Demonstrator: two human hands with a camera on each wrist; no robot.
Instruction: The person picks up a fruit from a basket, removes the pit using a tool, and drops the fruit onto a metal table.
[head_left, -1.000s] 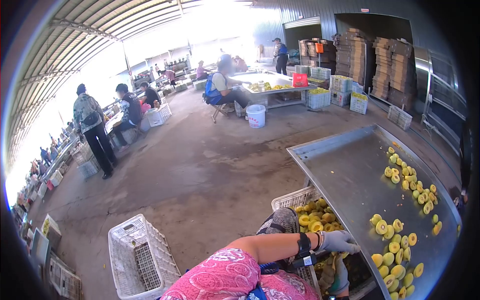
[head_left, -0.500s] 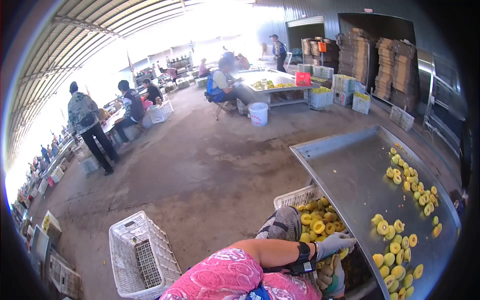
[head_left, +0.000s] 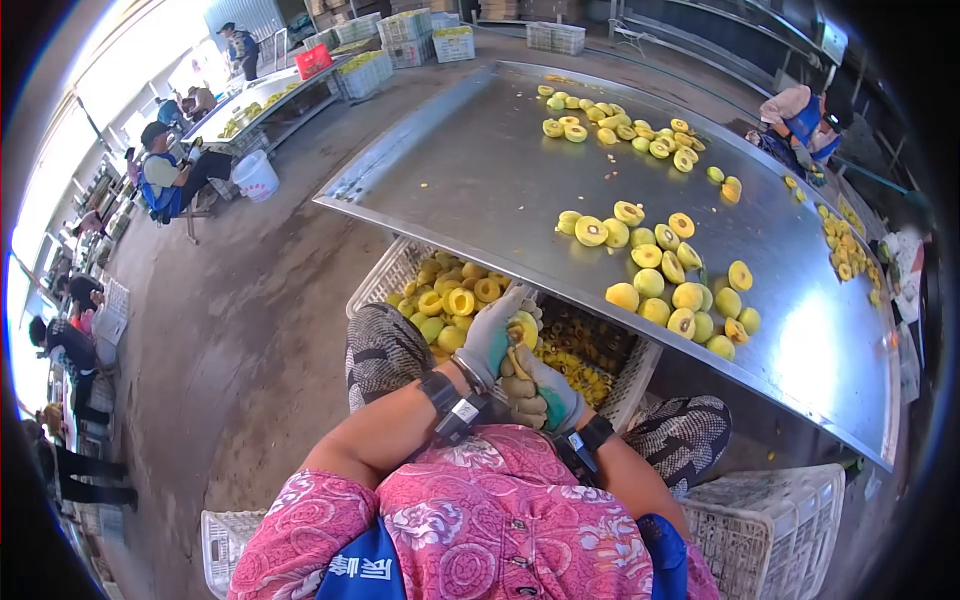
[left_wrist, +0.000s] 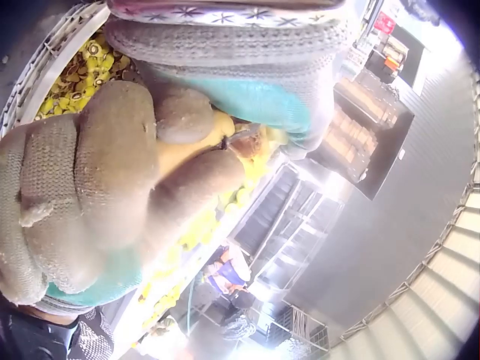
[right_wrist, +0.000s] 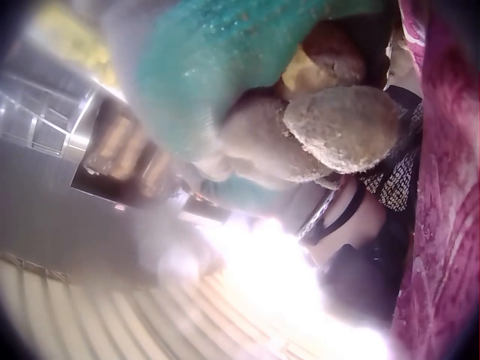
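Both hands wear grey gloves with teal palms and meet above the crates in the head view. My left hand (head_left: pixel 488 338) holds a yellow fruit (head_left: pixel 523 328) near the tray edge. Touching it, my right hand (head_left: pixel 552 388) has its fingers curled round a yellowish handle (head_left: pixel 516 362). In the left wrist view, that handle (left_wrist: pixel 191 144) lies between the thumb and fingers, with a small metal part by the fruit; its exact shape is unclear. The right wrist view shows gloved fingertips (right_wrist: pixel 341 127) close beside a yellow-brown piece (right_wrist: pixel 322 64), partly hidden.
A metal tray (head_left: pixel 470 150) with halved yellow fruit slopes across the front. Below it are a crate of fruit (head_left: pixel 375 275) and a crate (head_left: pixel 635 385) with small yellow pieces. A white crate (head_left: pixel 780 520) stands right; people sit farther off.
The head view has turned right and downward, bringing the hands and tray toward the middle and another seated person into sight. Both hands are still together over the crates.
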